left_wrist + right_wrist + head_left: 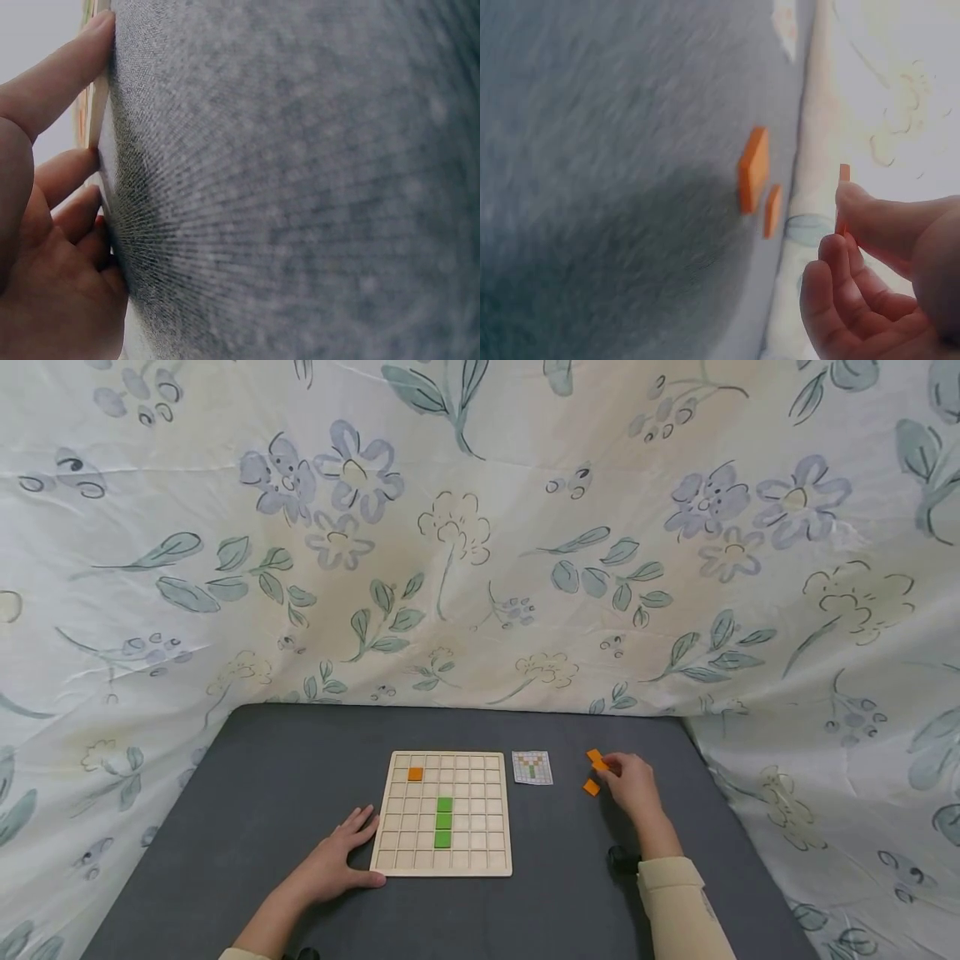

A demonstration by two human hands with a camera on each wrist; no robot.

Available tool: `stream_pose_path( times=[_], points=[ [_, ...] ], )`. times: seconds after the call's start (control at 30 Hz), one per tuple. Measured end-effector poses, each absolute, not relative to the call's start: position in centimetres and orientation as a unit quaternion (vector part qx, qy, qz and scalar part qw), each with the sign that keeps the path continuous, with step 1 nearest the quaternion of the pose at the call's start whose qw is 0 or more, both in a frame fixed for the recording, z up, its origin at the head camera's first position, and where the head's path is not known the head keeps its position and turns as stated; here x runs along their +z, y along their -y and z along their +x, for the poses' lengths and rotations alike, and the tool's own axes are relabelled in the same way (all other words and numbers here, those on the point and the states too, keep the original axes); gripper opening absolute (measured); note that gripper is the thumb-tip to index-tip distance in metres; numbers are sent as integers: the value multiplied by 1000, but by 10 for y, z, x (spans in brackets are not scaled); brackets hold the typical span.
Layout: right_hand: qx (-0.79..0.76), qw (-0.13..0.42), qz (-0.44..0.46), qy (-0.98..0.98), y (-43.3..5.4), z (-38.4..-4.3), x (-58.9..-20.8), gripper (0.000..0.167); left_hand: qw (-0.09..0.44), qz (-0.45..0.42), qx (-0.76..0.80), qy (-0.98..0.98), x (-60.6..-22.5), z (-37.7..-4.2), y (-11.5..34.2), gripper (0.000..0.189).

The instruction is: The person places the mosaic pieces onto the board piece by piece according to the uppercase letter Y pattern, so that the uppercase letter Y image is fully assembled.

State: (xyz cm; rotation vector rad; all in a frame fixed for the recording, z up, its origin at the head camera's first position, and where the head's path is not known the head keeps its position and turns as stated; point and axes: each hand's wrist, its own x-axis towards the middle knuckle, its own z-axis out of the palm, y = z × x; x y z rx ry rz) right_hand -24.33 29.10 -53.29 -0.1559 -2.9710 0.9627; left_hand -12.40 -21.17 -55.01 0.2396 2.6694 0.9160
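Note:
A wooden grid board (408,868) lies flat on the table. It carries an orange tile (416,774) near its top left and a column of three green tiles (444,821) around its middle. Along the board's left edge and lower left corner, my left hand (337,860) touches with fingers and thumb spread; in the left wrist view the thumb (56,75) reaches straight to the rim. My right hand (632,785) pinches an orange square tile (844,174) between thumb and fingers, raised off the table. Two more orange tiles (754,169) lie below it.
Between the board and the loose tiles lies a small paper card (532,768) printed with a coloured grid pattern. The dark grey table (300,760) meets a floral cloth (465,635) hanging behind and at the sides.

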Motion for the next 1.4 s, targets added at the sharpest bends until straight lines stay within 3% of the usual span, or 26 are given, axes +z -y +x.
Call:
stream_pose_path(
  times=[0.6, 1.4],
  points=[
    [290, 54, 14, 955, -245, -225, -509, 29, 158, 83, 327, -928, -549, -123, 209, 103],
    [300, 48, 51, 951, -184, -217, -510, 29, 155, 83, 326, -929, -547, -124, 211, 104]
  ],
)
